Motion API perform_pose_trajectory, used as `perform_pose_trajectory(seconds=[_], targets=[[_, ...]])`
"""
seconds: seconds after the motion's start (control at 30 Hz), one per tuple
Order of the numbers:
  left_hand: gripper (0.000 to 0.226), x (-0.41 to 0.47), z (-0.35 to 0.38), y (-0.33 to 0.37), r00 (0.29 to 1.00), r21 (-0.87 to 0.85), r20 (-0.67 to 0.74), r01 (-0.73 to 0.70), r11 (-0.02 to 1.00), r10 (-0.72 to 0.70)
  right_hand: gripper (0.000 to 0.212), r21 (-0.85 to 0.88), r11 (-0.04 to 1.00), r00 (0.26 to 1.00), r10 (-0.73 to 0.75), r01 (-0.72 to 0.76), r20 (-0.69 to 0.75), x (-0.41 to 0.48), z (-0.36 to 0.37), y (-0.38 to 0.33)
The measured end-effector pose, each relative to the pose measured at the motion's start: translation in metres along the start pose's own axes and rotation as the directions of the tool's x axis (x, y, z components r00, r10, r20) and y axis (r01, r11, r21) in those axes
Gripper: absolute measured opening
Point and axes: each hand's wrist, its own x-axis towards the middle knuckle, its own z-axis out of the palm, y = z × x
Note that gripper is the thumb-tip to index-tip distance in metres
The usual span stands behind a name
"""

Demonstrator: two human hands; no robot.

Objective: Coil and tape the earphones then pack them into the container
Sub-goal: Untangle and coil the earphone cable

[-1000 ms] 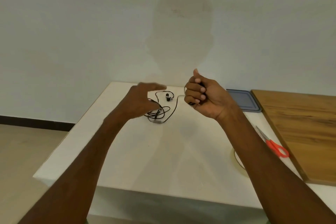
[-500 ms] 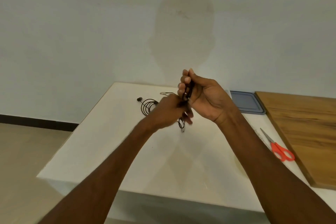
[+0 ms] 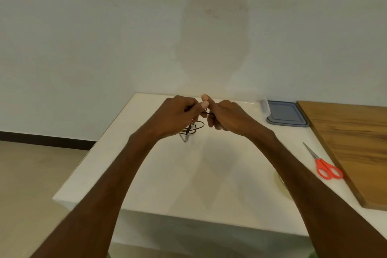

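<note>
- We hold the black earphones [image 3: 189, 132] above the white table [image 3: 167, 174], our two hands meeting toward its 12 o'clock end. The coiling looks part done, with taping and packing not yet started.
- To coil well, we judge that one hand should anchor the finished loops while the other feeds the free cord round in even turns. The cord wants to be snug enough not to spring apart, but never yanked at the plug or the buds.
- The loops should end up flat and matched in size, so that a strip of tape can cross them in one pass.
- Our left hand [image 3: 178, 115] is clenched on the cord, fingers curled over it. Loose loops and a pale end dangle below it at 6 o'clock, close above the tabletop. We cannot tell whether they touch it.
- Our right hand [image 3: 228, 119] pinches the cord too, fingers folded and thumb raised against the left thumb. A short black stretch runs between the two hands.
- At 3 o'clock from the hands sits what looks like a clear container [image 3: 264, 107], with a grey-blue lid [image 3: 287, 114] just beside it.
- Red-handled scissors [image 3: 326, 167] lie at 4 o'clock, along the edge of a wooden board [image 3: 351, 142].
- A faint ring that may be the tape roll [image 3: 279, 180] shows at 5 o'clock, partly hidden by our right forearm.
</note>
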Motion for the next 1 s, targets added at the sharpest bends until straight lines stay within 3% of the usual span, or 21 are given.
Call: perform_pose_trajectory(seconds=[0.07, 0.13, 0.23, 0.37, 0.47, 0.57, 0.67, 0.73, 0.77, 0.83, 0.9, 0.93, 1.0], targets=[[0.047, 0.001, -0.003, -0.003, 0.999, -0.008, -0.038, 0.036, 0.999, -0.036, 0.084, 0.178, 0.982, 0.966, 0.013, -0.061, 0.259, -0.004, -0.003, -0.001], [0.051, 0.003, -0.005, -0.007, 0.989, -0.035, -0.122, 0.075, 0.997, -0.079, 0.079, 0.373, 0.92, 0.88, -0.075, -0.12, 0.468, -0.008, -0.01, 0.001], [0.068, 0.008, -0.007, -0.012, 0.947, -0.103, -0.284, 0.125, 0.987, -0.149, 0.064, 0.642, 0.737, 0.782, -0.267, -0.21, 0.563, -0.008, -0.021, 0.001], [0.071, 0.011, 0.011, -0.006, 0.924, -0.158, -0.31, 0.183, 0.97, -0.225, 0.052, 0.817, 0.505, 0.715, -0.459, -0.278, 0.528, -0.008, -0.016, -0.007], [0.071, 0.009, 0.038, 0.002, 0.923, -0.297, -0.246, 0.218, 0.929, -0.296, 0.043, 0.918, 0.252, 0.737, -0.548, -0.306, 0.396, -0.006, -0.011, -0.011], [0.058, 0.008, 0.061, 0.007, 0.946, -0.383, -0.123, 0.235, 0.894, -0.301, 0.029, 0.972, 0.011, 0.867, -0.449, -0.236, 0.216, -0.001, -0.013, -0.01], [0.047, 0.006, 0.071, 0.011, 0.978, -0.244, 0.089, 0.204, 0.948, -0.188, 0.024, 0.987, -0.127, 0.976, -0.208, -0.095, 0.067, 0.003, -0.02, 0.001], [0.035, 0.003, 0.073, 0.01, 0.973, -0.08, 0.219, 0.091, 0.993, -0.071, 0.024, 0.996, -0.091, 0.997, -0.081, 0.012, -0.019, 0.006, -0.024, 0.01], [0.032, 0.001, 0.073, 0.009, 0.966, 0.008, 0.258, 0.019, 1.0, -0.02, 0.025, 0.998, -0.013, 0.998, -0.037, 0.06, -0.06, 0.006, -0.025, 0.013], [0.029, -0.002, 0.068, 0.009, 0.969, 0.133, 0.243, -0.072, 0.988, 0.038, 0.027, 0.944, 0.298, 0.987, 0.038, 0.139, -0.157, 0.008, -0.025, 0.018], [0.026, -0.004, 0.058, 0.009, 0.989, 0.174, 0.111, -0.112, 0.978, 0.093, 0.027, 0.704, 0.696, 0.962, 0.072, 0.141, -0.264, 0.006, -0.023, 0.02], [0.023, -0.003, 0.051, 0.008, 0.993, 0.15, 0.024, -0.114, 0.982, 0.111, 0.027, 0.55, 0.829, 0.956, 0.068, 0.105, -0.285, 0.004, -0.021, 0.02], [0.018, -0.001, 0.038, 0.007, 0.986, 0.063, -0.125, -0.099, 0.993, 0.106, 0.035, 0.354, 0.934, 0.977, 0.029, 0.048, -0.209, -0.002, -0.016, 0.015]])
